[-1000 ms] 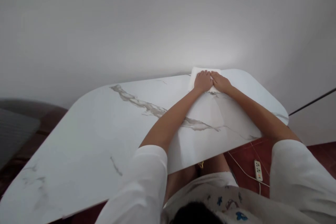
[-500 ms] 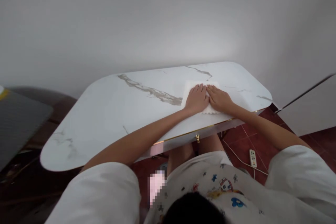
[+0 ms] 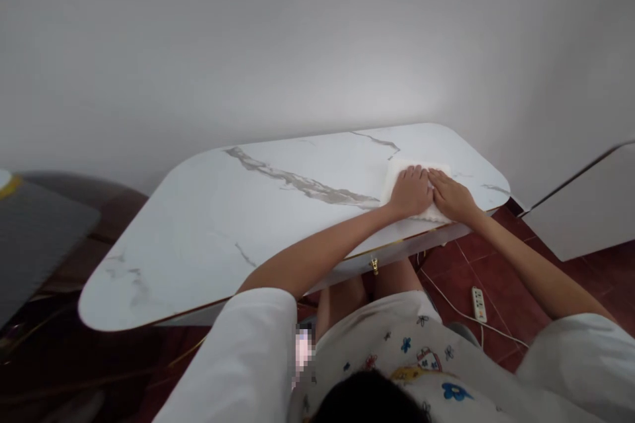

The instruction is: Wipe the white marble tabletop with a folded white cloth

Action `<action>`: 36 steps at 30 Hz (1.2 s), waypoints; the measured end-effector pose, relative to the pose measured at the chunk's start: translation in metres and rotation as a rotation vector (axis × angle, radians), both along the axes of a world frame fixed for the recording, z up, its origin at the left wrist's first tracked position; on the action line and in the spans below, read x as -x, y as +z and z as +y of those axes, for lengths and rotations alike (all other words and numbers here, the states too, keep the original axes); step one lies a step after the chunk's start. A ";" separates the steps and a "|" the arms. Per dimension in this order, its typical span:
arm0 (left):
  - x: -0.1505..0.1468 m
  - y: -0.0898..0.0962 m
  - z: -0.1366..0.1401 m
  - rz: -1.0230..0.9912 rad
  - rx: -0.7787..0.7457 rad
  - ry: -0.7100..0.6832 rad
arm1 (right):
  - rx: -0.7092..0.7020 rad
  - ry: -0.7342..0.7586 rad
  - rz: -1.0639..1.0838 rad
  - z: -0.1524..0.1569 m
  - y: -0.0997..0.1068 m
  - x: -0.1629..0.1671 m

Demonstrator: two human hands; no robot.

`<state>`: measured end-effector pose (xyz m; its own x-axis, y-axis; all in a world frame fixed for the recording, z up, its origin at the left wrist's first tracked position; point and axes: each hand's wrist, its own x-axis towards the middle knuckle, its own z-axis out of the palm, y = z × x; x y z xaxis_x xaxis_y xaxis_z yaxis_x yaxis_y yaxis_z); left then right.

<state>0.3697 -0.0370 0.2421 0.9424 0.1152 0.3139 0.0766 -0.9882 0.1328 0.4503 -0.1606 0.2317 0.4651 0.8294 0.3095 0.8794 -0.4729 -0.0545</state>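
Observation:
A white cloth [image 3: 395, 174] lies spread on the right half of a white marble-patterned tabletop [image 3: 198, 211]. My left hand [image 3: 411, 192] rests flat on the cloth, palm down, with its fingers stretched forward. Beside it, my right hand [image 3: 452, 197] also presses flat on the cloth, its fingertips touching the left hand. Both hands cover much of the cloth's middle; its back edge, left side and a strip at the front show around them.
A pale wall [image 3: 297, 46] stands right behind the table. Below the gold-trimmed front edge is a small gold knob [image 3: 374, 266]. On the red tiled floor lie a power strip [image 3: 478, 305] and its white cord. A grey ribbed object [image 3: 44, 244] stands at the left.
Both hands have slid to the right along the tabletop, and the cloth has moved with them. The view has shifted slightly.

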 end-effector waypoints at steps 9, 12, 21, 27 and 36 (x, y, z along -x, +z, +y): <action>-0.061 -0.002 0.085 -0.028 -0.025 -0.022 | 0.080 -0.025 -0.020 0.087 0.004 -0.053; -0.072 -0.005 0.119 -0.019 -0.047 0.030 | 0.100 -0.006 0.007 0.125 0.006 -0.066; -0.108 -0.008 0.193 0.035 -0.131 0.133 | 0.035 0.097 0.039 0.208 0.001 -0.115; -0.139 -0.007 0.188 0.034 -0.141 0.162 | 0.021 0.092 0.073 0.206 0.000 -0.148; -0.139 -0.008 0.131 0.012 -0.103 0.048 | 0.009 0.004 0.069 0.141 -0.005 -0.143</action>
<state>0.5086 0.0940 0.2339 0.9403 0.1278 0.3155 0.1249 -0.9917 0.0296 0.5928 -0.0198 0.2263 0.4815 0.8339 0.2697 0.8758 -0.4698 -0.1111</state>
